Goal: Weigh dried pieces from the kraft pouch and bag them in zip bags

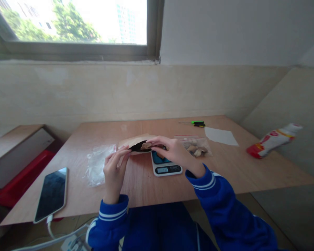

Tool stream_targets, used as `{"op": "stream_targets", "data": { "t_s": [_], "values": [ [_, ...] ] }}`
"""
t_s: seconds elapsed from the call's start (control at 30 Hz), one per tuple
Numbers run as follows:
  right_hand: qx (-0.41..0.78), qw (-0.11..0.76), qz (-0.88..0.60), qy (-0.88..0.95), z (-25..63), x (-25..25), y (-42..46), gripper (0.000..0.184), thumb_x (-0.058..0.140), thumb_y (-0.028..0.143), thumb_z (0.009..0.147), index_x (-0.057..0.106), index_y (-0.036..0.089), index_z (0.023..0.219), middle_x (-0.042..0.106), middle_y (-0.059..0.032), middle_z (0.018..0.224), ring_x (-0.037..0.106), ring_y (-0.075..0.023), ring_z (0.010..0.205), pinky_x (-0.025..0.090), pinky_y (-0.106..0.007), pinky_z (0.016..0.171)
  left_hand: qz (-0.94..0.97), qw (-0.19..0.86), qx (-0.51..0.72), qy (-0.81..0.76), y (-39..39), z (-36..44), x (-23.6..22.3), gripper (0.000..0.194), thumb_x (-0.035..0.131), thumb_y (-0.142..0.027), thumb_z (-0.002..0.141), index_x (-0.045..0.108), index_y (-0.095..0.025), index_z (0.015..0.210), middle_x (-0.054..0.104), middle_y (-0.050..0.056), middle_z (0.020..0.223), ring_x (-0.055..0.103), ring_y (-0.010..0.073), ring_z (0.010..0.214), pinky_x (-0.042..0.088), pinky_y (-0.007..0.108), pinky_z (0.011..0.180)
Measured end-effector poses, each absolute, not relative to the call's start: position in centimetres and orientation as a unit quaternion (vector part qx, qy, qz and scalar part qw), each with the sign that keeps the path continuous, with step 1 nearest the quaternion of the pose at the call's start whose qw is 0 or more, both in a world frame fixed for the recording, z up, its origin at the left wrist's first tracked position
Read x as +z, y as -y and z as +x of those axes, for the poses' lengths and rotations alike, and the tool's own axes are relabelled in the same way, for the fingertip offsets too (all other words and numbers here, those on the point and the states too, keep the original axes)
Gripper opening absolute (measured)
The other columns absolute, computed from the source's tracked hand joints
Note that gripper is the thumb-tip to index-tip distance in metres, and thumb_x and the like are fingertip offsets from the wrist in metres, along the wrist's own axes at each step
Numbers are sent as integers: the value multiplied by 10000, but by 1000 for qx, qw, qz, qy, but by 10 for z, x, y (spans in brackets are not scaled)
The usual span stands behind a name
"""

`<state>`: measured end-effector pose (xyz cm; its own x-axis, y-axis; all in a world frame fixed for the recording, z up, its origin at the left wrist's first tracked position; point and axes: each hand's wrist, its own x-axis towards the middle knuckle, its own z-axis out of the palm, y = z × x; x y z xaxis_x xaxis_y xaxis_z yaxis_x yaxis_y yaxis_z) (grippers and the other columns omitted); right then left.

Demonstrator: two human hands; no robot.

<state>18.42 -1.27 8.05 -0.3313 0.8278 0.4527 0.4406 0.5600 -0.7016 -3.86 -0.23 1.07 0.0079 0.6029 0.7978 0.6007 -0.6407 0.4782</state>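
My left hand (pixel 115 170) pinches the left end of a kraft paper bag (pixel 136 140), raised above the table with its dark mouth facing me. At the bag's right end, my right hand (pixel 174 150) has its fingers closed around a thin brown dried piece (pixel 146 145), which sits in the mouth. Whether these fingers also grip the paper cannot be made out. Under the right hand stands a white kitchen scale (pixel 157 171) with a blue platform and a lit display. Part of another brown piece shows on the platform, mostly covered by the hand.
A zip bag of dried pieces (pixel 196 146) lies right of the scale. Clear plastic bags (pixel 96 164) and a plugged-in phone (pixel 52 191) are at left. Farther right are screwdrivers (pixel 199 123), white paper (pixel 221 136) and a bottle (pixel 273 141) by the table's edge.
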Motion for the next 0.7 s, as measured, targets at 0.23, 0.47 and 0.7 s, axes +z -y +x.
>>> {"op": "stream_targets", "data": {
  "t_s": [0.23, 0.47, 0.7],
  "values": [
    [404, 543, -492, 548, 253, 45, 16, 387, 783, 432, 682, 586, 214, 935, 726, -33, 855, 687, -175, 813, 544, -282, 711, 644, 28, 586, -490, -9, -40, 23, 118, 610, -316, 875, 685, -238, 920, 752, 19, 1000, 689, 197, 945, 493, 347, 840],
    [404, 469, -631, 468, 284, -18, 20, 393, 765, 450, 640, 680, 156, 885, 700, -42, 733, 563, -118, 535, 413, -232, 471, 624, 41, 595, -505, -14, -38, 29, 149, 599, -327, 876, 684, -228, 947, 741, 26, 996, 676, 192, 949, 496, 343, 853],
    [358, 436, -632, 531, 275, -50, 11, 216, 664, 313, 704, 656, 162, 858, 713, -65, 735, 681, -212, 705, 527, -324, 627, 636, 30, 583, -505, -13, -40, 25, 159, 587, -343, 879, 678, -235, 955, 738, 31, 994, 676, 201, 937, 499, 356, 830]
  ]
}}
